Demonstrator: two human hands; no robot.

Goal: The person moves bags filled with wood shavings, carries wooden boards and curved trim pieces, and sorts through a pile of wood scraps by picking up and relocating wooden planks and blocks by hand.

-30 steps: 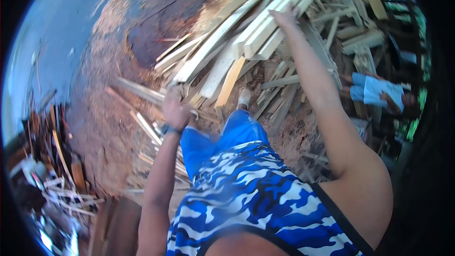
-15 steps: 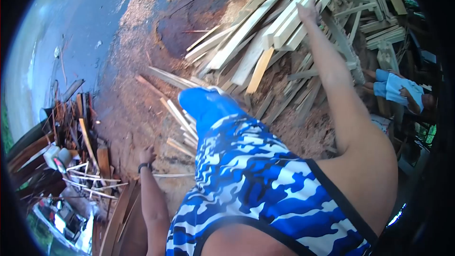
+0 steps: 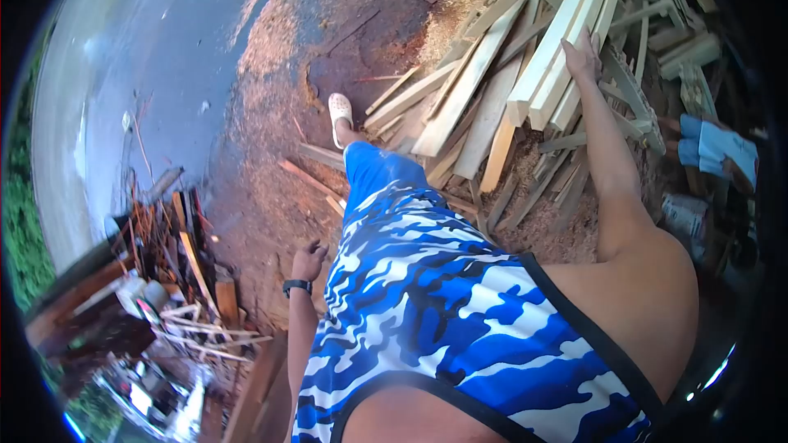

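Observation:
My right hand (image 3: 583, 59) is on the edge of a stack of pale squared planks (image 3: 566, 41), with its thumb and fingers over the side of the nearest plank. How far the fingers reach around the wood is hidden. The stack lies on top of a loose heap of sawn boards (image 3: 472, 74). My left hand (image 3: 309, 262), a dark watch (image 3: 296, 286) on its wrist, hangs low beside my blue-and-white camouflage shirt (image 3: 410, 303). Its fingers are loosely apart, and I see nothing in it.
One foot in a light clog (image 3: 339, 117) stands on muddy ground by the heap. Scrap wood and rods (image 3: 176, 254) are piled at the left. Another person in a light blue shirt (image 3: 722, 156) is at the far right. Wet pavement (image 3: 180, 57) lies at the upper left.
The view has shifted, so the heap and planks appear lower and further right. My foot has come into sight. My left hand has moved closer to my body, its fingers looser. My right hand stays on the planks.

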